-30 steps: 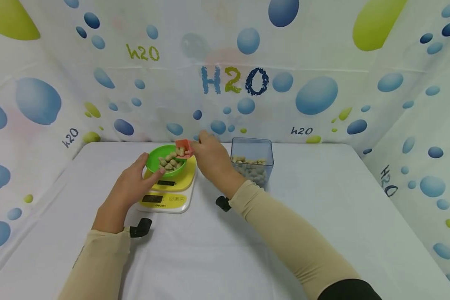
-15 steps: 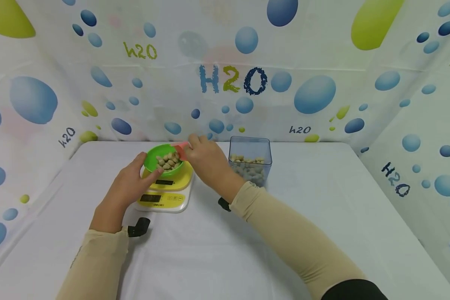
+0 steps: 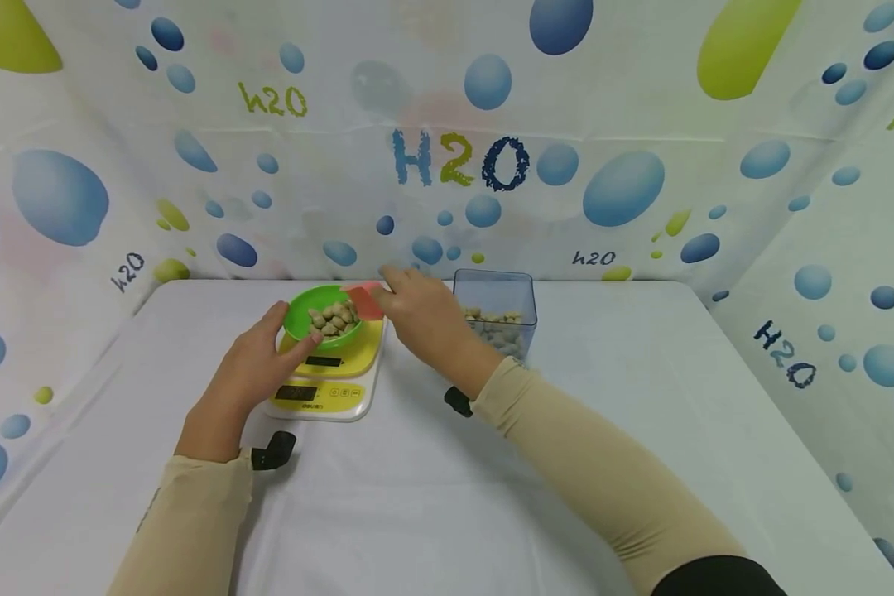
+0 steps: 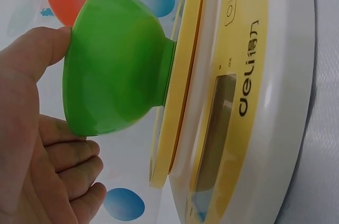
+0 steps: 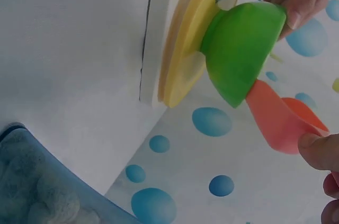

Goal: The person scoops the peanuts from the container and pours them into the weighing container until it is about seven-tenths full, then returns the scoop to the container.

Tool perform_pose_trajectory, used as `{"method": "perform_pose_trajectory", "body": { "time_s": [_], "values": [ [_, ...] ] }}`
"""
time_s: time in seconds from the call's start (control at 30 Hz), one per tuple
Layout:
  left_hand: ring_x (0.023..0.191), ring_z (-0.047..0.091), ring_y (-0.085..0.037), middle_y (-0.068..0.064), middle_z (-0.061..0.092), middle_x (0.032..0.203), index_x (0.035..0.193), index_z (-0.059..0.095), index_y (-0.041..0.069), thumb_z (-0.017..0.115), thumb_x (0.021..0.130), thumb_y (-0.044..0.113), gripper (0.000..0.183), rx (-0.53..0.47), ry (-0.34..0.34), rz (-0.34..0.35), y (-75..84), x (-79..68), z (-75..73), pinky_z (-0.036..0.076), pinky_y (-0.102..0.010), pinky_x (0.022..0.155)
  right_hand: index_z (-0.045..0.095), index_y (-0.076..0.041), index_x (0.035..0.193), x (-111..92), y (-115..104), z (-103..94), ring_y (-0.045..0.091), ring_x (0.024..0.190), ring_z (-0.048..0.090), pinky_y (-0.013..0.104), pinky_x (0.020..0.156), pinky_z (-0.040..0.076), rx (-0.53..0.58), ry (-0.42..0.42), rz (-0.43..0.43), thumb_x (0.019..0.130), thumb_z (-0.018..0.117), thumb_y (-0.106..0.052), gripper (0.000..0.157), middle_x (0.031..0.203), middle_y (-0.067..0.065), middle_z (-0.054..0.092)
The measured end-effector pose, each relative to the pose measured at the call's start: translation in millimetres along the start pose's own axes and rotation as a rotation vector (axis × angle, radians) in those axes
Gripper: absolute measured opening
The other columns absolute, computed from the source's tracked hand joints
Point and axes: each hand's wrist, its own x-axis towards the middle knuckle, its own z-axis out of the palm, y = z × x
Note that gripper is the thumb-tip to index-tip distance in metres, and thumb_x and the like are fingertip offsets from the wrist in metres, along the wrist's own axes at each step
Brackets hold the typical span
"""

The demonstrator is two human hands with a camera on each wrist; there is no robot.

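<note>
A green bowl stands on a yellow and white kitchen scale, with tan nut-like pieces inside. My left hand holds the bowl's rim, thumb on the near side and fingers on the other, as the left wrist view shows. At the bowl's right edge is a red-pink scoop, tipped with its mouth toward the bowl. My right hand grips its handle; the right wrist view shows the thumb on the scoop. What the scoop contains is hidden.
A clear bluish box with more tan pieces stands right of the scale, partly behind my right forearm. A white cloth covers the table, and a patterned sheet hangs at the back and sides.
The scoop showed pieces inside a second ago; it has since tipped toward the bowl, then drawn slightly right with my right hand. My left hand stays on the bowl.
</note>
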Motion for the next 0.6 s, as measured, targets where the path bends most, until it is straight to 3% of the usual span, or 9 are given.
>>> {"method": "perform_pose_trajectory", "body": {
  "time_s": [0.13, 0.23, 0.43, 0.6],
  "values": [
    [0.147, 0.017, -0.048, -0.023, 0.012, 0.163, 0.158, 0.004, 0.005, 0.04, 0.091, 0.073, 0.102, 0.0, -0.001, 0.012, 1.0, -0.9, -1.7, 0.02, -0.066, 0.115, 0.075, -0.013, 0.113, -1.3, 9.6, -5.4, 0.015, 0.069, 0.057, 0.017, 0.059, 0.05, 0.064, 0.006, 0.047, 0.098, 0.061, -0.013, 0.021, 0.088, 0.004, 0.061],
    [0.147, 0.016, -0.047, -0.023, 0.01, 0.163, 0.158, 0.003, 0.004, 0.04, 0.093, 0.071, 0.1, 0.01, 0.009, 0.034, 3.7, -2.6, -3.9, 0.019, -0.065, 0.115, 0.074, -0.014, 0.115, -4.6, 20.4, -13.7, 0.014, 0.067, 0.049, 0.018, 0.057, 0.044, 0.154, -0.021, 0.138, 0.097, 0.064, -0.023, 0.023, 0.081, 0.002, 0.054],
    [0.15, 0.01, -0.043, -0.016, 0.001, 0.165, 0.159, -0.003, 0.01, 0.041, 0.095, 0.067, 0.095, 0.002, 0.074, 0.096, 20.4, -7.9, -10.4, 0.017, -0.064, 0.117, 0.071, -0.014, 0.123, -20.5, 56.1, -36.1, 0.017, 0.081, 0.05, 0.026, 0.068, 0.047, 0.336, -0.134, 0.336, 0.095, 0.067, -0.032, 0.033, 0.091, 0.001, 0.056],
    [0.151, 0.008, -0.04, -0.003, -0.004, 0.167, 0.159, -0.003, 0.02, 0.043, 0.096, 0.065, 0.091, -0.025, 0.064, 0.149, 46.1, -9.7, -12.1, 0.015, -0.065, 0.117, 0.07, -0.011, 0.123, -44.1, 89.6, -51.9, 0.02, 0.085, 0.051, 0.032, 0.072, 0.047, 0.427, -0.115, 0.416, 0.092, 0.07, -0.027, 0.034, 0.094, 0.005, 0.057]
  ]
}}
